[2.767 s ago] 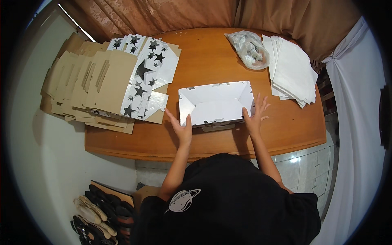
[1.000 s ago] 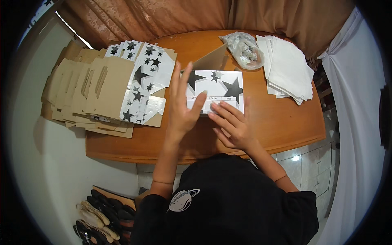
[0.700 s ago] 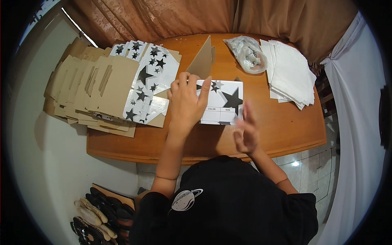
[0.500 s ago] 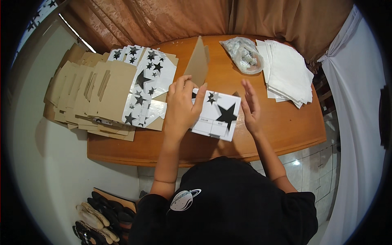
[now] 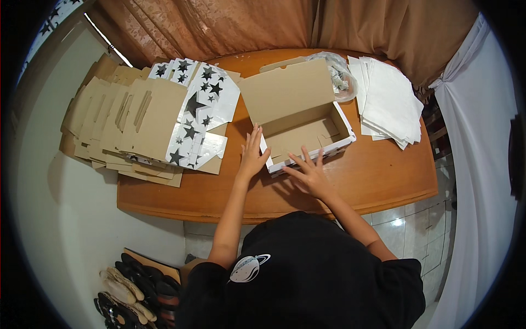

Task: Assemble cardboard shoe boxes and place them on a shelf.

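Note:
An open cardboard box (image 5: pixel 335 147) stands on the table, plain brown inside and white outside. Its brown lid (image 5: pixel 290 90) is raised at the far side and leans back. The inside looks bare, with slots and tabs at the inner walls. My left hand (image 5: pixel 252 158) lies along the left end of the box, fingers stretched out and holding nothing. At the front wall is my right hand (image 5: pixel 310 175), its fingers spread over the near rim.
Stacked flat cardboard box blanks (image 5: pixel 156 115), some printed with black stars, cover the table's left side. Behind the lid sits a clear plastic bag (image 5: pixel 344 82) with crumpled bits inside. White sheets (image 5: pixel 388 101) lie at the right. Shoes (image 5: pixel 131 290) are on the floor lower left.
The box has turned from showing its starred end to resting upright with its opening facing up and the lid tilted back. My left hand has let go; my right hand has come down to the front rim.

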A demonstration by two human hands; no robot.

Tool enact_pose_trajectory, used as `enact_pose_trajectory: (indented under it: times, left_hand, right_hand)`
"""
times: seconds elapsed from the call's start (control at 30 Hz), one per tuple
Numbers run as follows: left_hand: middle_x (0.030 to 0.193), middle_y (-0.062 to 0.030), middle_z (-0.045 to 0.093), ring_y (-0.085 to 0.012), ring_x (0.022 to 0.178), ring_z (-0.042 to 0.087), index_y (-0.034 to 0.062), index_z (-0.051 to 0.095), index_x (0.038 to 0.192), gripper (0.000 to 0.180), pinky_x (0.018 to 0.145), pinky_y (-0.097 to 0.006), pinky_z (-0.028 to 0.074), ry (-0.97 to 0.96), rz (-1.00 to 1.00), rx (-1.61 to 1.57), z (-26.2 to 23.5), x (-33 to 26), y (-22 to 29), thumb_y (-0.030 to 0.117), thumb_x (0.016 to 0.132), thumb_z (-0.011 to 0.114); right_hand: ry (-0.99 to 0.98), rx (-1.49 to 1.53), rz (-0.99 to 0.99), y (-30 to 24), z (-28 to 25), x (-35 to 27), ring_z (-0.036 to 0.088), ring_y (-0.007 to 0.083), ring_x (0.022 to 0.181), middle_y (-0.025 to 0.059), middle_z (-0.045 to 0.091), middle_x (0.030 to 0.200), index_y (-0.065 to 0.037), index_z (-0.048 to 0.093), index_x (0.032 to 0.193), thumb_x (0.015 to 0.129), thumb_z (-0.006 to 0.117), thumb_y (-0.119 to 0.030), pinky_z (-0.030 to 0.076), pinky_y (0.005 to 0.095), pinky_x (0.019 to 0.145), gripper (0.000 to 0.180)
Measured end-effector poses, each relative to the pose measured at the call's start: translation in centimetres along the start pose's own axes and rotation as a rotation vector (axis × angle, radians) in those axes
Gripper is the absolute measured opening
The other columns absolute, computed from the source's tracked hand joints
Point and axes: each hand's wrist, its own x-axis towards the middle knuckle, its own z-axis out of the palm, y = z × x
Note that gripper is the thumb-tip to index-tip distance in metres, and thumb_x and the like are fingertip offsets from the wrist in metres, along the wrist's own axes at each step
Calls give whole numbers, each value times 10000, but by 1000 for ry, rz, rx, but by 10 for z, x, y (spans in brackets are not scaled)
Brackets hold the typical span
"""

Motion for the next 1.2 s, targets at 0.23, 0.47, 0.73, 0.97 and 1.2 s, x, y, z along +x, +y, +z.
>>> enact_pose_trajectory:
  times: [0.23,0.47,0.73,0.97,1.2]
  left_hand:
    - [1479,-87,-26,-366,1338,76,137,129,1409,726,999,-625,99,-172,3,55,-10,15,3,85,748,425]
    - [1471,-117,54,-363,1336,90,98,197,1391,636,962,-682,46,-198,-201,548,-17,27,49,163,806,436]
    - [1459,-142,115,-375,1330,109,108,303,1357,586,952,-686,25,-45,302,379,94,42,153,349,852,479]
    - [1439,-205,126,-354,1334,117,111,281,1367,649,961,-677,14,-254,492,366,207,96,229,370,819,512]
    - [1436,-224,103,-378,1329,101,64,261,1363,753,977,-663,62,-340,372,362,293,139,239,316,737,595]
  right_hand:
    - [70,-258,276,27,-26,-19,156,422,1304,-24,359,1375,-273,635,1006,750,637,-236,-60,753,876,259]
    - [50,-163,180,23,-13,-40,123,400,1318,-19,328,1393,-294,553,1154,759,639,-266,-42,744,896,405]
    - [305,-112,577,76,-76,-46,101,418,1320,82,273,1414,-216,534,1185,816,554,-213,-93,677,935,369]
    - [323,-329,870,186,-119,-100,91,439,1310,89,294,1386,-222,539,1167,798,561,-197,-77,728,892,370]
    - [128,-436,839,284,-131,-117,136,411,1307,64,298,1391,-232,490,1219,723,622,-168,4,755,895,517]
